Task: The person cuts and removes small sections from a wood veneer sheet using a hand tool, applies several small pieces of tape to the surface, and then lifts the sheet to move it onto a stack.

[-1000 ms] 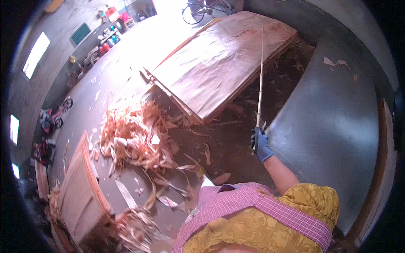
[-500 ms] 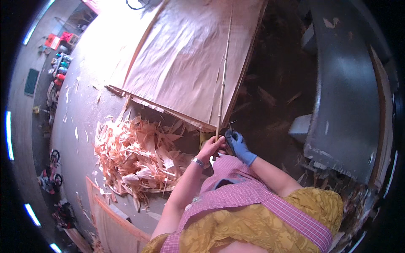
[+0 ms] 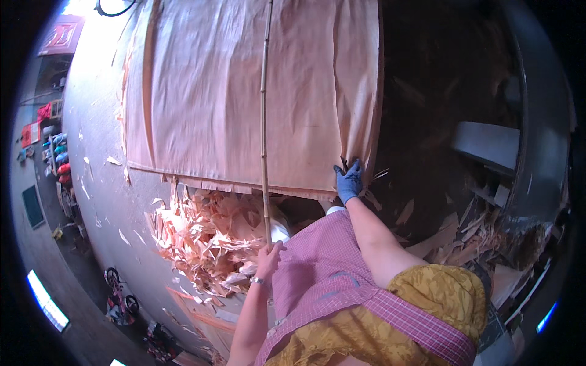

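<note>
My left hand [image 3: 268, 257] is closed around the lower end of a long, thin bamboo pole [image 3: 264, 122]. The pole runs away from me over a broad stack of thin wood veneer sheets [image 3: 201, 110]. At the stack's near right corner, my right hand [image 3: 349, 182] wears a blue glove with dark fingertips. Its fingers are bent onto the top veneer sheet, and creases in the sheet run together at them. Something small and dark shows between the fingers, too unclear to name.
A heap of torn veneer scraps [image 3: 207, 241] lies on the floor before the stack's near edge. Right of it stands a long dark-topped surface [image 3: 543, 146] near a pale block [image 3: 485, 143]. More scraps [image 3: 464, 235] lie below. Small wheeled items [image 3: 119, 296] stand far left.
My right hand has moved from beside my left hand onto the stack's near right corner. My left hand has come nearer and left with the pole. The view has shifted right.
</note>
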Tool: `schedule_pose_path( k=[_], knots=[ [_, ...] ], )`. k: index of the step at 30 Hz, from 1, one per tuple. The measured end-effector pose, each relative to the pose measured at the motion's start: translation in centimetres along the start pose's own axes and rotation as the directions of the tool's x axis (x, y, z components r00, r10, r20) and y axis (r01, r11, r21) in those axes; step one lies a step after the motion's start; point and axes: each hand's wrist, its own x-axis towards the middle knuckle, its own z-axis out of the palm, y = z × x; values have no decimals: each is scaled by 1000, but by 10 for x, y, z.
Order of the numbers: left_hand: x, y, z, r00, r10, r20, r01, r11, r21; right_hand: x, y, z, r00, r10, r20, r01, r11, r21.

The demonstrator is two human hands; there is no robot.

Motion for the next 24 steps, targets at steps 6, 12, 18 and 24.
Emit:
schedule_pose_path(
  k=[6, 12, 18, 24],
  knots=[
    [59, -17, -51, 912, 346, -220, -318, 936, 152, -31, -52, -34, 996, 11, 84, -27, 981, 192],
    [127, 39, -124, 858, 486, -167, -472, 874, 116, -70, -185, -38, 941, -332, 58, 266, 836, 480],
    [203, 81, -176, 872, 482, -88, -401, 805, 438, -87, -367, 46, 806, -578, 126, 360, 648, 671],
    [249, 64, -210, 702, 708, 74, -704, 675, 221, -113, -536, 97, 676, -682, 280, 262, 577, 773]
  ],
)
